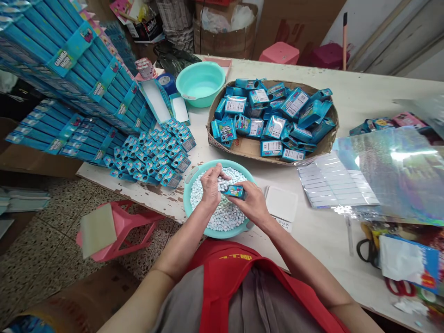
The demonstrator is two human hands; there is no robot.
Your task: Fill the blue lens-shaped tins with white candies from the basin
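Over a turquoise basin [189, 199] full of small pale-blue and white candies [225, 219], both hands are close together. My right hand [255, 203] grips a small blue candy box [233, 190] lying on its side, its end facing left. Cupped at that end, my left hand [211, 186] holds several loose candies, fingers curled and thumb up. Whether the candies touch the box opening I cannot tell. Just beyond the basin, a cut-down cardboard box [239, 149] holds many blue candy boxes [274, 127]. More small boxes [152, 155] stand in a cluster on the left.
A white scale [281, 203] sits right of the basin. Behind is another turquoise basin [201, 83]. Tall stacks of blue display boxes [79, 60] rise at left. Shiny plastic sheets [391, 175] and scissors [367, 252] lie at right. A pink stool [125, 226] stands below the table edge.
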